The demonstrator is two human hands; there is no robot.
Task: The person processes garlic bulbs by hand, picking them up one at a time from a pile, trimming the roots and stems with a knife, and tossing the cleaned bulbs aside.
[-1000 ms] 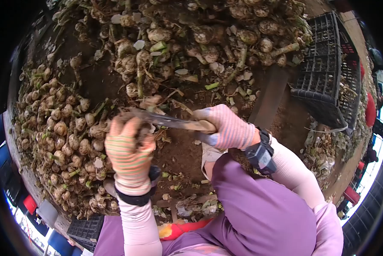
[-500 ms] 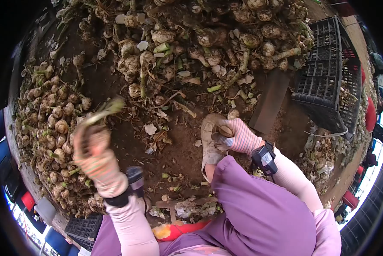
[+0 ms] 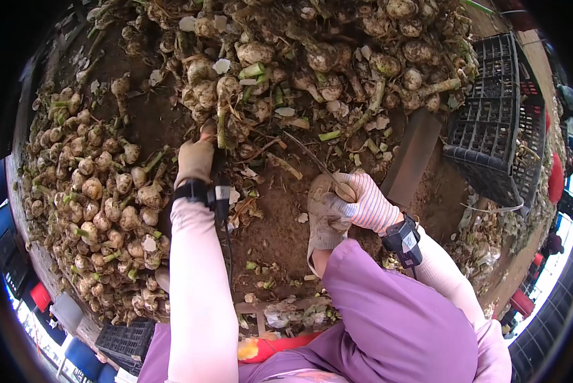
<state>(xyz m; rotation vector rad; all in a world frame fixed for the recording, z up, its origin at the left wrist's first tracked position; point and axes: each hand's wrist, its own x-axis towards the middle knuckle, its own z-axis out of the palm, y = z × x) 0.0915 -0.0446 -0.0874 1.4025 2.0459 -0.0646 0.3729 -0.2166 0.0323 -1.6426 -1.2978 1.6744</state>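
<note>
My left hand [image 3: 196, 158], in a glove, reaches to the near edge of a large heap of garlic with stalks [image 3: 318, 57]. A finger is stretched out beside the stalk of a garlic bulb [image 3: 227, 89]; the other fingers are partly hidden, and I see nothing held. My right hand [image 3: 368, 203], in a striped glove, is closed round the wooden handle of a small sickle [image 3: 345, 193], above my shoe [image 3: 324, 220]. Its thin curved blade points up and left. On the left lies a pile of garlic bulbs [image 3: 91, 188], most with short stems.
A black plastic crate [image 3: 484, 121] stands tilted at the right, beside a flat dark bar [image 3: 413, 156]. Another black crate [image 3: 125, 341] is at the lower left. Cut stems and peelings lie on the brown ground [image 3: 267, 223].
My left hand has moved from the left pile up and right to the big heap. The stalked garlic it held is released onto the left pile. My right hand stays near the shoe.
</note>
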